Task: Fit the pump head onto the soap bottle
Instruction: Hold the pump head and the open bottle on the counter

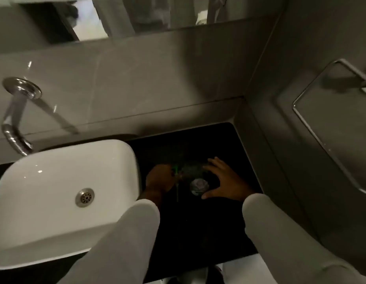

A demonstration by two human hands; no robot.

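Wash basin (55, 201): white, sitting at the left end of the dark desk (198, 222); landmark for all entries below. Its chrome spout (14, 128) is reaching out from the wall behind the basin.

Desk: black top running right of the basin into the wall corner, carrying the work well clear of the bowl, probably so loose parts are not dropping toward the drain.

Right hand (225, 181): lying farthest right of the basin, fingers and thumb spreading wide in a curve round the soap bottle, seemingly steadying it; firm contact cannot be confirmed in the dim light.

Left hand (159, 179): just right of the basin rim, fingers closing on the pump head.

Soap bottle (199, 186): right of the basin, between the hands, seen from above; dark, outline unclear, pale round top showing.

Pump head (176, 171): green part at the left fingertips, thin tube hanging below, beside the bottle rather than in it; fitting appears not yet done.
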